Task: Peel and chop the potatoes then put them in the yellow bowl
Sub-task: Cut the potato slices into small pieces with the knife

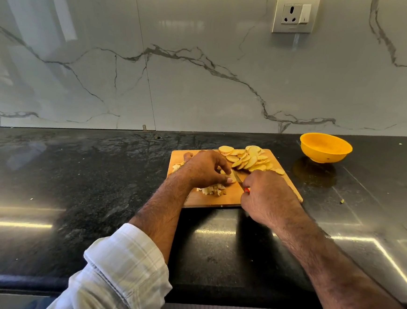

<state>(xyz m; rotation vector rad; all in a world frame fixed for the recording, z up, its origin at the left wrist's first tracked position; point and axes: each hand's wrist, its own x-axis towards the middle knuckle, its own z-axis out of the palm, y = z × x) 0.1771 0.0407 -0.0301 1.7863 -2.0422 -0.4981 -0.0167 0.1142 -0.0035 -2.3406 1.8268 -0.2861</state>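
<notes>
I take the cutting board (221,198) as my reference and read from its left edge across. At the board's left edge lie a few pale scraps (176,167), likely peel or offcuts. Over the board's left half, the left hand (203,170) is curled down on a small potato piece (227,174), fingertips pinning it; most of that piece is hidden beneath the fingers. Just nearer me on the board sits a little heap of chopped bits (213,190). At the board's middle, the knife (239,179) shows its blade against the pinned piece; the right hand (264,198) is wrapped tight round the red handle, near the board's front right corner. Across the board's far right half lies a loose pile of round slices (248,159), overlapping. Beyond the board's far right corner, well apart from it, stands the yellow bowl (326,148); I see nothing in it.

My assessment: chopping is under way and nothing is transferred. Cut potato is light, stiff, wet and slippery; slices will slide. I would gather them from the sides in a cupped grip, or scoop under the pile.
</notes>
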